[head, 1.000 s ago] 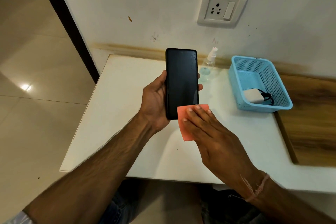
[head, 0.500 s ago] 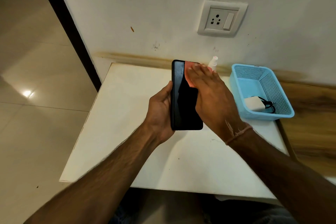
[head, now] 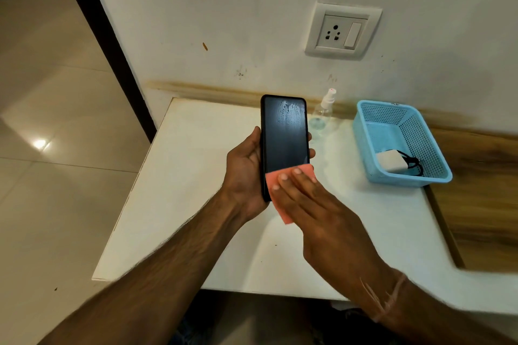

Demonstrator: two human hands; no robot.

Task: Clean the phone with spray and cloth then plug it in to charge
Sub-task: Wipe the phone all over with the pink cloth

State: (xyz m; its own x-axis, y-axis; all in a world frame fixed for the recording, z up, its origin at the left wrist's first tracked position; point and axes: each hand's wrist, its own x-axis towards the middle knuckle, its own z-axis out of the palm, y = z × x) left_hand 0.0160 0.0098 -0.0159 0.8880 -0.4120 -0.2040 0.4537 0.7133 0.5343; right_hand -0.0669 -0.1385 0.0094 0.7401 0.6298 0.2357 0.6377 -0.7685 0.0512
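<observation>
Head cam: my left hand [head: 244,173] grips black rectangular phone [head: 284,137] mid-frame; right hand [head: 316,213], fingers flat, presses pink cloth [head: 286,216] on it.

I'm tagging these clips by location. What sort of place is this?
Probably a room in a home, though I can't be sure: a white table stands against a scuffed painted wall with a wall socket, beside glossy floor tiles.

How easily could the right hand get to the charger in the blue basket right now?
Probably yes, easily. The right hand only presses the pink cloth on the phone with flat fingers, and the charger lies in the open-topped basket to its right, with nothing visible in between.
</observation>
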